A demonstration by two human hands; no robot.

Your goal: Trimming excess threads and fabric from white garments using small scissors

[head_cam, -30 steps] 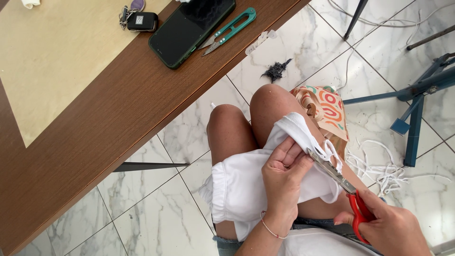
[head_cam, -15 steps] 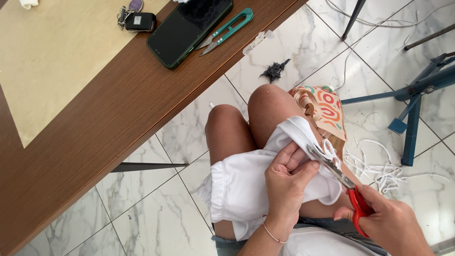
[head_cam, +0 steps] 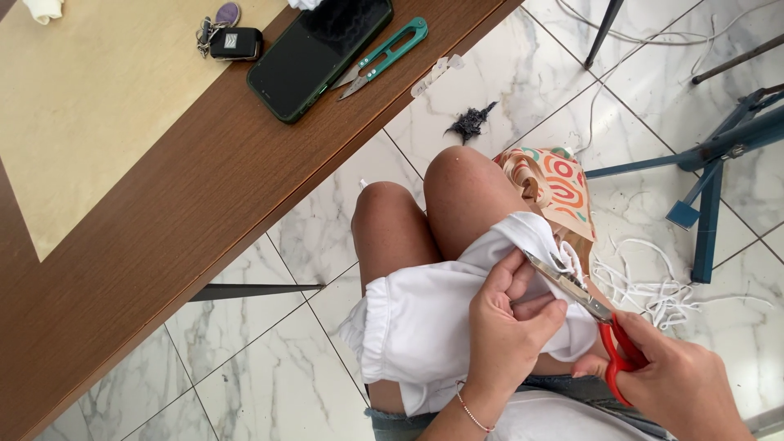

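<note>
A white cloth (head_cam: 425, 314) lies over my lap and bare knees. My left hand (head_cam: 508, 322) pinches its upper edge near the right knee. Red-handled scissors (head_cam: 590, 310) sit in my right hand (head_cam: 682, 384), blades pointing up-left into the cloth's edge just beside my left fingers. The blade tips are partly buried in the folds, so I cannot tell how far apart they are.
A brown wooden table (head_cam: 188, 204) runs along the left, carrying a dark phone (head_cam: 320, 55), teal thread snips (head_cam: 384, 57) and a key fob (head_cam: 233, 42). A patterned paper bag (head_cam: 559, 184) stands by my right knee. White strips (head_cam: 661, 286) litter the marble floor near blue metal legs (head_cam: 710, 180).
My hands, the cloth and the scissors have stayed almost in place; the scissors edged slightly down-left along the cloth's edge.
</note>
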